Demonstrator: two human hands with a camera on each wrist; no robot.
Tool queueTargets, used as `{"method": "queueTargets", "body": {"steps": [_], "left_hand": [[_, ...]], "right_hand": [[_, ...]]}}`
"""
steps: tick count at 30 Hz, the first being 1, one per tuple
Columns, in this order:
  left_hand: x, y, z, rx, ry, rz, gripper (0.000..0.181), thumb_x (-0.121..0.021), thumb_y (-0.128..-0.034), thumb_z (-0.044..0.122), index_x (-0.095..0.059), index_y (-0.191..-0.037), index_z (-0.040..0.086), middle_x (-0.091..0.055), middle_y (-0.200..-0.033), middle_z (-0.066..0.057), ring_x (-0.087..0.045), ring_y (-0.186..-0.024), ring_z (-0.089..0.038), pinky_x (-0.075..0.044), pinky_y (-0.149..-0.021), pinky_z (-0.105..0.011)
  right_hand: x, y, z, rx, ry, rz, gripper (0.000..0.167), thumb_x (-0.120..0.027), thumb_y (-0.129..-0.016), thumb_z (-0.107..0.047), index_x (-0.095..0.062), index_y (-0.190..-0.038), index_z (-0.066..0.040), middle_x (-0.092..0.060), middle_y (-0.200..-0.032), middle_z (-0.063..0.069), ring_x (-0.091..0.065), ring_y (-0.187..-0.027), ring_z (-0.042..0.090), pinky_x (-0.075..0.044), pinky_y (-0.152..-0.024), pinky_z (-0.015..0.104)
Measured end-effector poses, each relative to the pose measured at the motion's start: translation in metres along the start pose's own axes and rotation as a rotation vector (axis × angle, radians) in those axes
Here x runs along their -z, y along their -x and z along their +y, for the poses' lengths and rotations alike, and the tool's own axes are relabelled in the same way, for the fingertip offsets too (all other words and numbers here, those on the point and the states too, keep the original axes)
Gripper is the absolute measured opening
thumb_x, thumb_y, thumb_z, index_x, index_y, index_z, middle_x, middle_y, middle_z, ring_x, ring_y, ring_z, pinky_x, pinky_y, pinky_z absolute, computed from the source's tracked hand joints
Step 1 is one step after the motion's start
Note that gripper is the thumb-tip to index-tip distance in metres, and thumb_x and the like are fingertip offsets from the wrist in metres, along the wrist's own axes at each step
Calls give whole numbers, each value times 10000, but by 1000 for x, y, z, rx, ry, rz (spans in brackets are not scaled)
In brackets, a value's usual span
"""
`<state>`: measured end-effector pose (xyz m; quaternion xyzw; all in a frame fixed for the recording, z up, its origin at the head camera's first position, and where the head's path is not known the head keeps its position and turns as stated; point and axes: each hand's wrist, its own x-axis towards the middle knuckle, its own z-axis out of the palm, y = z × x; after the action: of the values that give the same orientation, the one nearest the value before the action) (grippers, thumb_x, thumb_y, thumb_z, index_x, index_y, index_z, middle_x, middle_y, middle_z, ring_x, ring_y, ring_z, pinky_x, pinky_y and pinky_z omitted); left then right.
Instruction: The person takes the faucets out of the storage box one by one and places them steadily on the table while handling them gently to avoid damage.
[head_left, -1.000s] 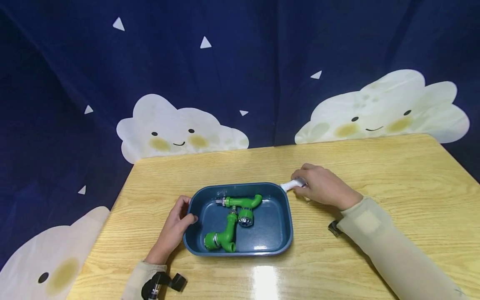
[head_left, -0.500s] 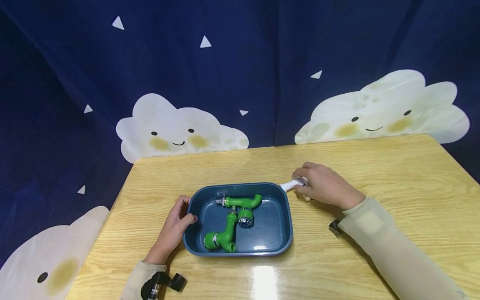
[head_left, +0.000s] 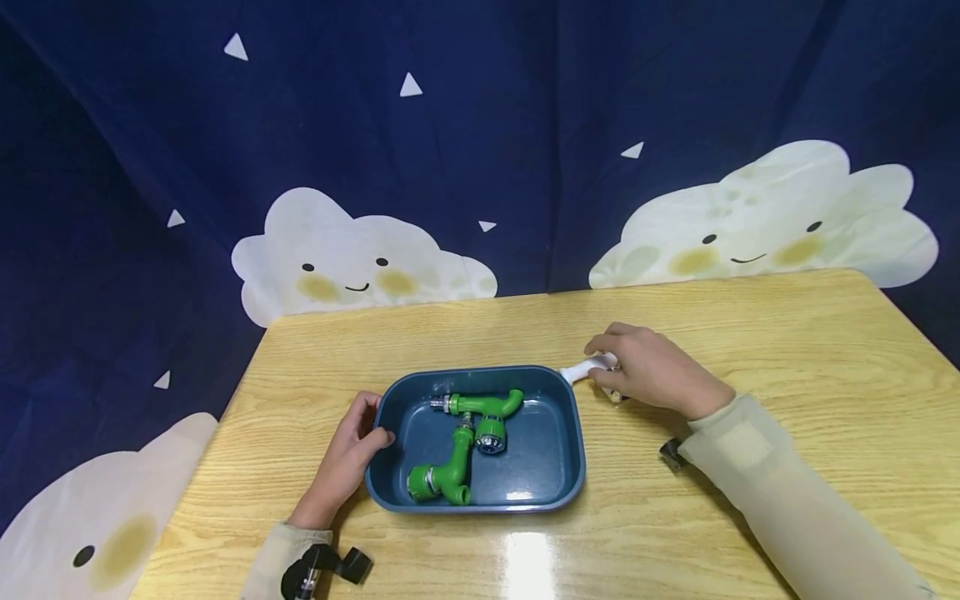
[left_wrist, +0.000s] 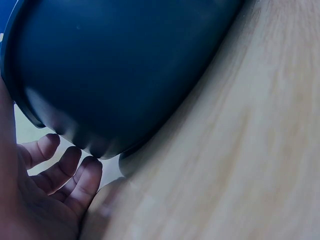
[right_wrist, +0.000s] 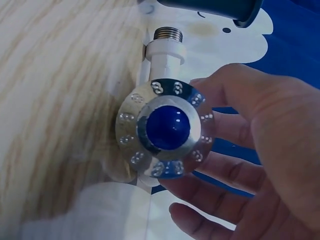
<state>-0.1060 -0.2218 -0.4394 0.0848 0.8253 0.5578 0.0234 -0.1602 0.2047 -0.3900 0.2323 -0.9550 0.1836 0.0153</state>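
A blue plastic tray [head_left: 528, 450] stands on the table, with two green faucets [head_left: 454, 468] lying in its left and middle part. My left hand [head_left: 347, 454] grips the tray's left end, thumb over the rim; in the left wrist view its fingers [left_wrist: 86, 182] lie against the outer wall. Just off the tray's back right corner, my right hand [head_left: 651, 372] holds a white faucet [head_left: 582, 369]. In the right wrist view that faucet shows a threaded metal end [right_wrist: 168, 34] and a round chrome knob with a blue centre [right_wrist: 168, 127], fingers around its side.
The wooden table [head_left: 697, 321] extends to both sides of the tray. Behind it hangs a dark blue curtain [head_left: 525, 125] printed with white clouds. A black strap mount [head_left: 322, 571] sits on the left wrist, and a small black piece [head_left: 671, 454] shows by the right sleeve.
My right hand has shifted very slightly to the right, and more of the faucet's metal knob shows beneath it. The left hand, the tray and the green faucets have stayed in place.
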Motion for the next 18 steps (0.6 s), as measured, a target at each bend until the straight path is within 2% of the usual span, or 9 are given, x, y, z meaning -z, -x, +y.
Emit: {"method": "queueTargets", "body": {"steps": [8, 18], "left_hand": [[0, 0, 1, 8, 2, -1, 281, -534, -856, -16, -486, -1133, 6, -513, -1087, -91, -507, -1072, -179, -419, -921, -230], [1, -1, -1, 5, 2, -7, 284, -529, -855, -15, -479, -1133, 10, -508, -1081, -92, -515, -1051, -169, -430, -909, -236]], "right_hand": [[4, 1, -3, 6, -1, 19, 301, -700, -914, -241, -753, -1169, -89, -728, -1091, 84, -637, -834, 154, -556, -793, 420], [7, 2, -7, 26, 3, 30, 286, -692, -924, -229, -751, -1165, -87, -725, -1096, 83, -615, -788, 120, -537, -731, 357]]}}
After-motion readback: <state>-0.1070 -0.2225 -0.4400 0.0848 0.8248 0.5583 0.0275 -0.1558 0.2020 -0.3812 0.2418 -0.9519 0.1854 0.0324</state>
